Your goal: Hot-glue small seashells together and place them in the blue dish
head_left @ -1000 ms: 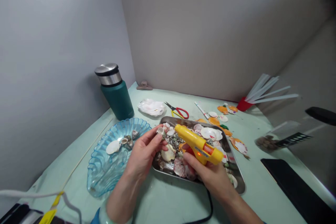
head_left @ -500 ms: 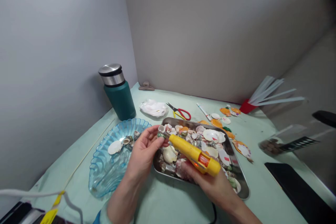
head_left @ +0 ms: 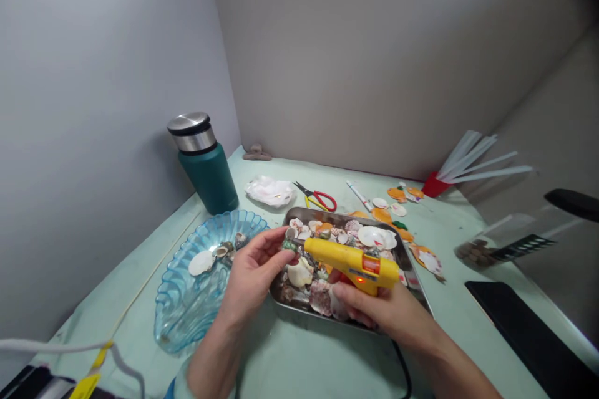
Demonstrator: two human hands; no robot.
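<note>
One glue gun (head_left: 353, 264) lies level, nozzle pointing left toward small shell (head_left: 289, 244).

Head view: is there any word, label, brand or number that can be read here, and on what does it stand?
None can be read.
Glue gun in the right hand: a small label patch on its side, too blurred to read.
Flask: no print shows.
Small shell in the left hand: no writing.
White tube by the scissors: marks too small to read.
</note>
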